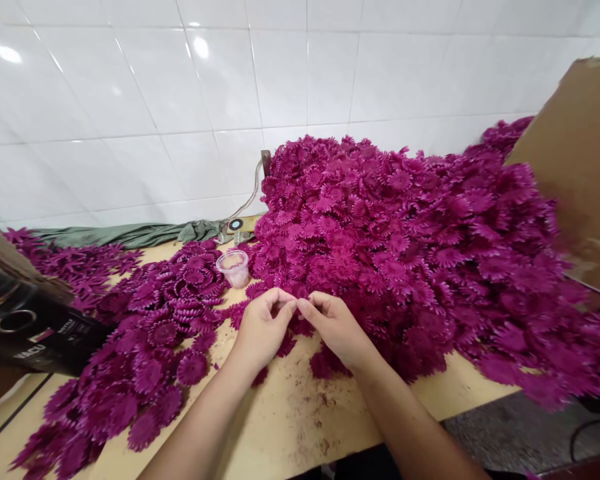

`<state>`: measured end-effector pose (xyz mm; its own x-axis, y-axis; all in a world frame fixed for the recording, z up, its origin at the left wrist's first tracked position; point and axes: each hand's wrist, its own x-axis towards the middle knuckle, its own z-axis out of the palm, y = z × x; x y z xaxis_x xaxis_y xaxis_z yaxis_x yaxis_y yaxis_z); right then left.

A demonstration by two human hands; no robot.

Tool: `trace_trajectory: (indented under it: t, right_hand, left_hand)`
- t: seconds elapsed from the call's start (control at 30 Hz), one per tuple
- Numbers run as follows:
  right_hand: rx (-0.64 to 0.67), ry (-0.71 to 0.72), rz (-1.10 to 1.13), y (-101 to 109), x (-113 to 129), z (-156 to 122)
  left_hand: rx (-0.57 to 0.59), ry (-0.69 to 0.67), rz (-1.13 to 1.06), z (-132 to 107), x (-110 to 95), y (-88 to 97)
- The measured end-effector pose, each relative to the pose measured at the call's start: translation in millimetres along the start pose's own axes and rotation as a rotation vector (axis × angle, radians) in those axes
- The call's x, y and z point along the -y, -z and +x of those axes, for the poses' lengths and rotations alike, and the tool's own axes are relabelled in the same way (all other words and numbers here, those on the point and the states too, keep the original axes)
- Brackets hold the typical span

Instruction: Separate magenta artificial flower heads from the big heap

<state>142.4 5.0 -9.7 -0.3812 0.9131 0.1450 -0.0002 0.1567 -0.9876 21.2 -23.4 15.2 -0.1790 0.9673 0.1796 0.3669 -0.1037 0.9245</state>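
My left hand (266,323) and my right hand (336,327) meet at the fingertips above the front of the table. Thumb and forefinger are pinched together on each hand. Whatever sits between the tips is too small or hidden to make out. Right behind them rises a large heap of magenta artificial flower heads (370,233) with fringed petals. Flatter magenta flower pieces (150,333) are spread to the left of my left hand. Just beyond that hand stands a small clear plastic cup (233,268) with something pale in it.
A black box (35,333) stands at the left edge, and a cardboard sheet (575,167) leans at the right. Green cloth (125,233) lies along the white tiled wall (220,87), near a phone-like device (240,225). Dark crumbs dot the yellowish tabletop (280,427).
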Motion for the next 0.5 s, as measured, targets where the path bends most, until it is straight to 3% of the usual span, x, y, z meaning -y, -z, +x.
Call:
trace_trajectory:
  t: [0.13,0.23,0.3,0.4,0.5]
  right_hand:
    - [-0.088,0.073,-0.09,-8,3,-7]
    - [-0.086,0.134,-0.117,-10,6,-18]
    - [-0.062,0.145,-0.097,-7,8,-24]
    - [-0.019,0.084,0.06,3,11,-23]
    - [0.017,0.016,0.216,9,13,-18]
  left_hand:
    - [-0.111,-0.02,0.023,7,6,0.2]
    - [-0.329,0.025,-0.058,21,14,16.2]
    - [-0.408,0.055,-0.12,29,18,30.2]
    - [-0.336,-0.005,-0.173,32,19,40.9]
    - [-0.186,-0.076,-0.08,28,16,33.6]
